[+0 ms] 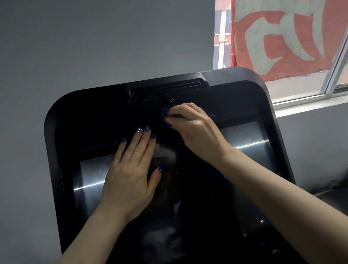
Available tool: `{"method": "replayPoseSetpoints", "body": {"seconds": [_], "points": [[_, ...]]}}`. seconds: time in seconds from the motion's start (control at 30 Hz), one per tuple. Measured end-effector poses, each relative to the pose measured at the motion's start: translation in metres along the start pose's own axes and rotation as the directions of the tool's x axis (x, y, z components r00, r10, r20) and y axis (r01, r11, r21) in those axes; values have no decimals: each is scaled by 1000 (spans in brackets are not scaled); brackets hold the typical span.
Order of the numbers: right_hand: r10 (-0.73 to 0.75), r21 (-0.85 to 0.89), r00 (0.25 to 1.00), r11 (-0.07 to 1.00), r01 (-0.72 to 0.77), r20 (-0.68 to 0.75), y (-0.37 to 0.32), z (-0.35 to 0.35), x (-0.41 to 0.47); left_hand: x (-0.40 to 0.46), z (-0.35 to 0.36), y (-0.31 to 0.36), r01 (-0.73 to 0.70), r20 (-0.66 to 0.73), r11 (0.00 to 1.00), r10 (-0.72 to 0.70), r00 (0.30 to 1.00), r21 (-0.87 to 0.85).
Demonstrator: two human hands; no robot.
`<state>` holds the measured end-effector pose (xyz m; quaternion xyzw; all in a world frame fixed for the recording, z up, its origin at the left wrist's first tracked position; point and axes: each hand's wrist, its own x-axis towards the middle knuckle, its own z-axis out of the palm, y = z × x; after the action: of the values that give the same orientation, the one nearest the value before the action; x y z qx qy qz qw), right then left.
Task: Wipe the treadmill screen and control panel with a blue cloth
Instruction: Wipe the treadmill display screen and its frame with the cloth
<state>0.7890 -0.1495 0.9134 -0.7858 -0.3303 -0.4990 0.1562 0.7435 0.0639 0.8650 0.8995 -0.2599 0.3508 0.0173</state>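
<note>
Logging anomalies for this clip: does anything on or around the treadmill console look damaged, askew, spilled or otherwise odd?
Nothing stands out. The treadmill console looks intact, with no cracks or spills visible. The left hand rests flat on the screen, and the right hand presses the blue cloth against the panel above it. Bright streaks on the glass look like reflections.

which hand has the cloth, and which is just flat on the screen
The right hand grips the blue cloth, up near the console's top vent. The left hand holds nothing; it lies flat, fingers straight, on the treadmill screen.
</note>
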Motion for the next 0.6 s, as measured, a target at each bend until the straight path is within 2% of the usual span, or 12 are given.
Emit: {"method": "replayPoseSetpoints", "body": {"seconds": [0.23,0.6], "points": [[-8,-80,995,997,0,-102,20,-12,-12,0,-2,-4,-18,23,1000,18,1000,23],[173,-118,963,973,-200,-208,50,-39,-45,6,-7,10,-6,-12,1000,6,1000,-13]]}}
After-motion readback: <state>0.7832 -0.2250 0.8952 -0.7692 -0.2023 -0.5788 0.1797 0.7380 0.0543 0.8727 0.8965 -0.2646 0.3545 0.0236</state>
